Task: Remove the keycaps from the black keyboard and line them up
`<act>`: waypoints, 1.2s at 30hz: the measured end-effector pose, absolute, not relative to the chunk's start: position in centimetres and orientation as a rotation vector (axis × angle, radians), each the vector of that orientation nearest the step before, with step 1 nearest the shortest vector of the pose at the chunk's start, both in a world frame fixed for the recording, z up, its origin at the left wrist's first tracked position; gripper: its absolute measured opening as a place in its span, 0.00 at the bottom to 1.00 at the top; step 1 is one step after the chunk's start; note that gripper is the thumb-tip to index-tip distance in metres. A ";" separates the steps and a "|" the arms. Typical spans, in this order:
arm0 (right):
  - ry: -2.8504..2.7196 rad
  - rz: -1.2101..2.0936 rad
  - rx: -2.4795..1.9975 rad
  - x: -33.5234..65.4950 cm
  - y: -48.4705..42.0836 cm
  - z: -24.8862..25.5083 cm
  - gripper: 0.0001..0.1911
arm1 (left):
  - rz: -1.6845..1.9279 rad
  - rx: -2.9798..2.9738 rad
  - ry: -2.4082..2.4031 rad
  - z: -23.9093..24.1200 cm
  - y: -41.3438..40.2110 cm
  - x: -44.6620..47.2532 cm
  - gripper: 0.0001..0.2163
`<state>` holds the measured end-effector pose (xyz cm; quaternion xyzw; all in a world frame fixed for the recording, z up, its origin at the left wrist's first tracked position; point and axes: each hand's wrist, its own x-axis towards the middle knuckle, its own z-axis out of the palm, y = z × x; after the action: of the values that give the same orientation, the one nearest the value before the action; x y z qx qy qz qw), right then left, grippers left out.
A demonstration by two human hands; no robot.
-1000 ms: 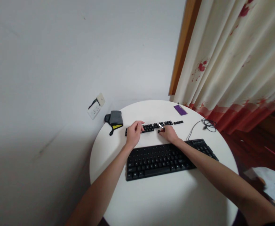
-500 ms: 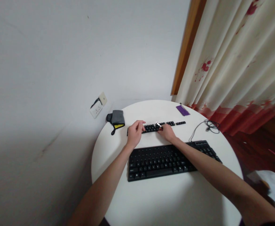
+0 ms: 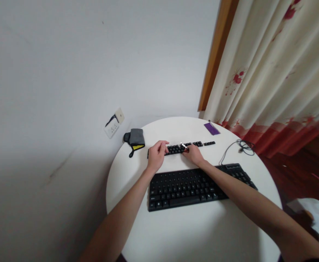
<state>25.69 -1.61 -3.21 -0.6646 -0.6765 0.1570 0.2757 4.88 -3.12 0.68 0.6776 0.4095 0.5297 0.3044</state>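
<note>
A black keyboard lies on a round white table. Behind it runs a row of loose black keycaps. My left hand rests with curled fingers on the left end of that row. My right hand is closed around a small shiny metal tool, its tip over the keycaps near the row's middle. Whether the left hand's fingers grip a keycap is hidden.
A grey and yellow pouch lies at the table's back left, near a wall socket. A purple card sits at the back, a coiled cable to the right. Curtains hang at the right.
The view has shifted slightly. My right hand with the metal tool has moved a little left along the keycap row; the left hand has stayed in place.
</note>
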 end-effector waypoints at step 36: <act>-2.106 1.093 -1.077 33.5 -12.1 1.8 0.14 | 1.081 2.066 1.129 -0.5 -3.4 5.9 0.15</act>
<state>33.45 -12.06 1.82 -0.3985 -0.7795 0.4045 0.2646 5.86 -3.36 -0.46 0.7675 0.4192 0.4016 0.2720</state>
